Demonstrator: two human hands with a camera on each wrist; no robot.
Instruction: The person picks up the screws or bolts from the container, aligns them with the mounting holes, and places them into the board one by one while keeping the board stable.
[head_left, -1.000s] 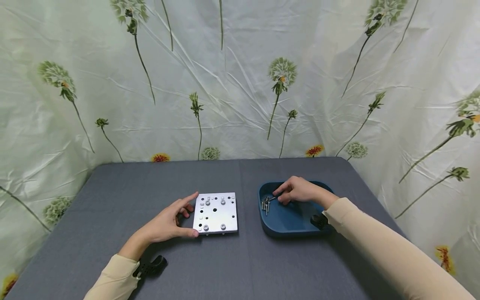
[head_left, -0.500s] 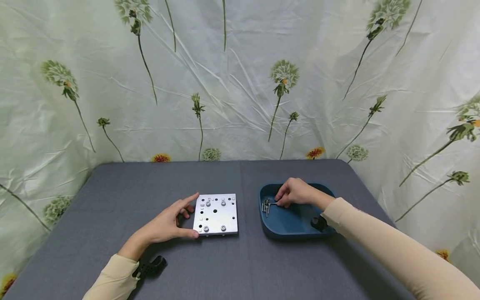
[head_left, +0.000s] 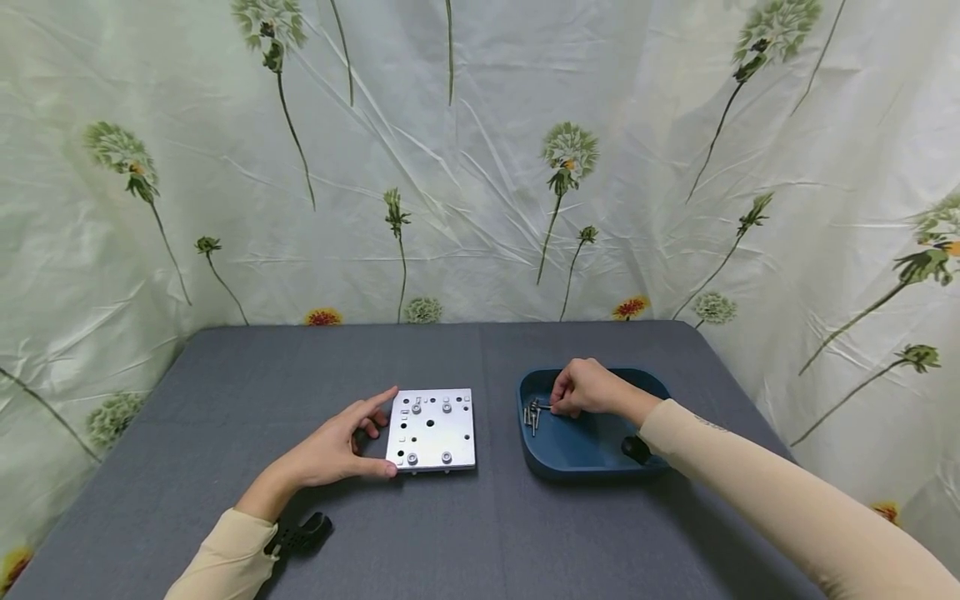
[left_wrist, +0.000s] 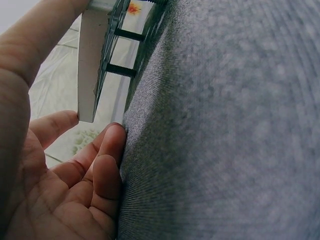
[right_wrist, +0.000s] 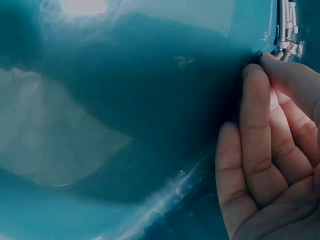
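Note:
A silver metal plate [head_left: 448, 437] with holes lies left of the table's middle, several socket-head screws standing in it. Threaded screw shafts [left_wrist: 120, 70] stick out below it in the left wrist view, keeping it off the cloth. My left hand [head_left: 333, 446] holds its left side between thumb and index finger, one at each corner; the other fingers curl beside it. Inside the blue tray [head_left: 581, 458], my right hand [head_left: 588, 387] pinches a screw [head_left: 545, 407] by thumb and fingertips; most of it is hidden. More loose screws [head_left: 531, 416] lie at the tray's left end.
Dark grey cloth [head_left: 337, 358] covers the table. Behind it hangs a white curtain [head_left: 480, 208] printed with dandelions. The tray has a raised rim, and its left wall stands a little right of the plate.
My right hand's fingers have closed together on a screw and shifted slightly down toward the tray floor. The left hand and plate stay in place.

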